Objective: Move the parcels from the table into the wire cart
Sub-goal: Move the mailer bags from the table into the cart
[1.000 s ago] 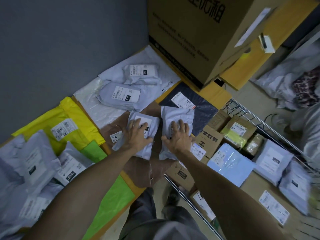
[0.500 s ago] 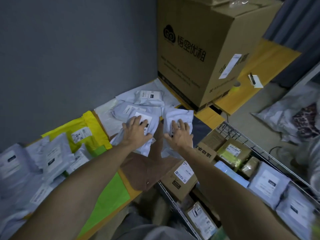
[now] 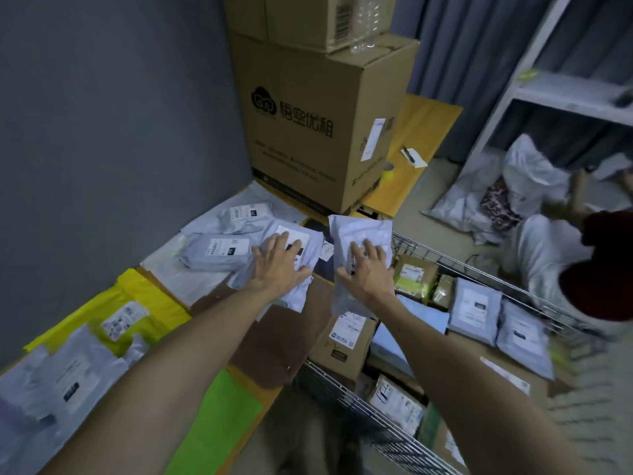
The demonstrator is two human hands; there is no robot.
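My left hand (image 3: pixel 278 265) grips a white poly-mailer parcel (image 3: pixel 306 241) with a label, lifted a little above the table. My right hand (image 3: pixel 366 270) holds a second white mailer (image 3: pixel 359 228), raised near the table's right edge, beside the wire cart (image 3: pixel 342 389). The cart on the right holds several cardboard boxes and white mailers. On the table (image 3: pixel 270 351) lie more grey-white mailers (image 3: pixel 219 250), a yellow bag (image 3: pixel 137 303) and a green bag (image 3: pixel 219 419).
A tall cardboard box (image 3: pixel 308 132) with another box on top stands at the table's far end. A white shelf (image 3: pixel 565 97) and loose white bags (image 3: pixel 479 200) are on the floor at right, where another person crouches (image 3: pixel 582 275).
Both hands have lifted their mailers off the table and carried them slightly right, toward the cart. The view has tilted upward, showing more of the stacked boxes and the shelf.
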